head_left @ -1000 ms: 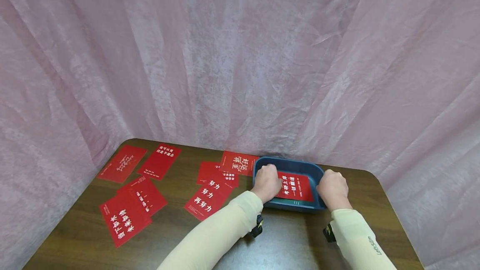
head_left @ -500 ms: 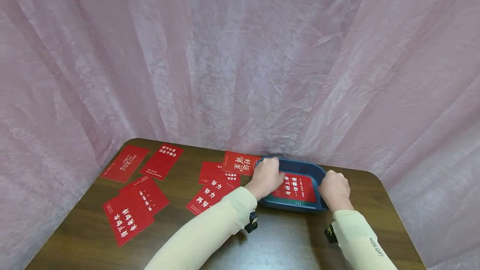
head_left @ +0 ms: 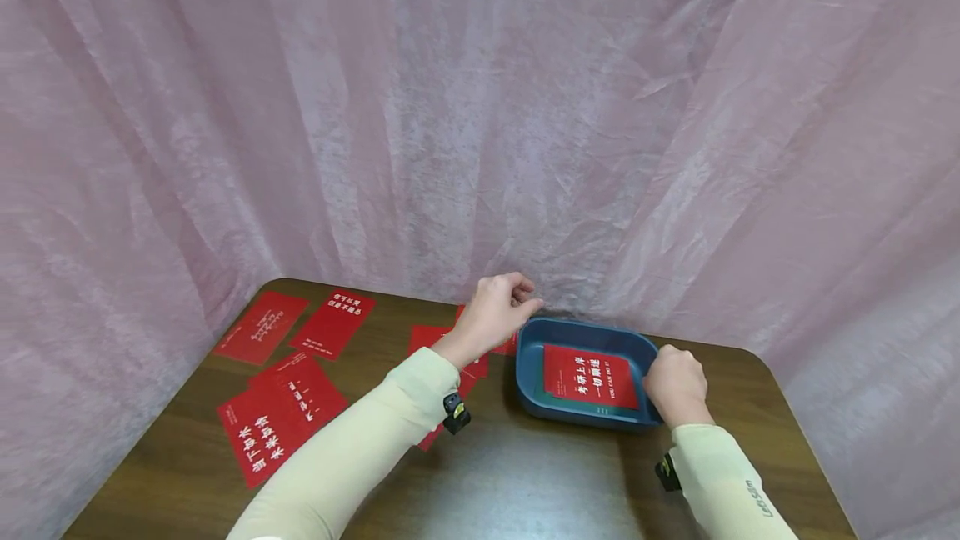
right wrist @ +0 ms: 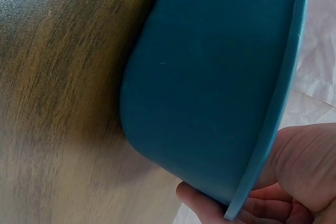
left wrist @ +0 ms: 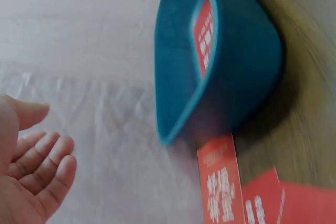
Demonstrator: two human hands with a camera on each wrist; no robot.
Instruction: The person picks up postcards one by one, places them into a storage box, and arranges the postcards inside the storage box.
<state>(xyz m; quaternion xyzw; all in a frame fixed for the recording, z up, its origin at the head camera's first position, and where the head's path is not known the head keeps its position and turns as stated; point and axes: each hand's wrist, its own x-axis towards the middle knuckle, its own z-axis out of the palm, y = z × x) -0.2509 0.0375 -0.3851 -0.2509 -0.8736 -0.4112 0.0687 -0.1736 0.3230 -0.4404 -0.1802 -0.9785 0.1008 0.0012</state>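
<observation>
A blue plastic tray [head_left: 528, 402] stands at the right part of the table in the head view, with a red card [head_left: 592, 377] printed in white lying inside. My right hand [head_left: 677, 386] grips its right rim, thumb inside and fingers outside, as the right wrist view shows on the tray wall [right wrist: 205, 77]. Just off the tray's left back corner, my left hand [head_left: 495, 307] is raised with loosely bent fingers and nothing in them. The left wrist view shows that hand [left wrist: 37, 166] apart from the tray [left wrist: 247, 61].
More red cards lie to the left: a plain-faced card [head_left: 262, 327], another card [head_left: 333, 323] beside it, and an overlapping pair with a front card [head_left: 262, 432]. Several cards, such as one with white characters [left wrist: 223, 182], lie left of the tray. A pink curtain [head_left: 480, 123] hangs behind the table.
My left hand has come off the tray's left rim, rising and shifting left as its fingers loosened. My right hand keeps its grip on the right rim. The head view has shifted slightly.
</observation>
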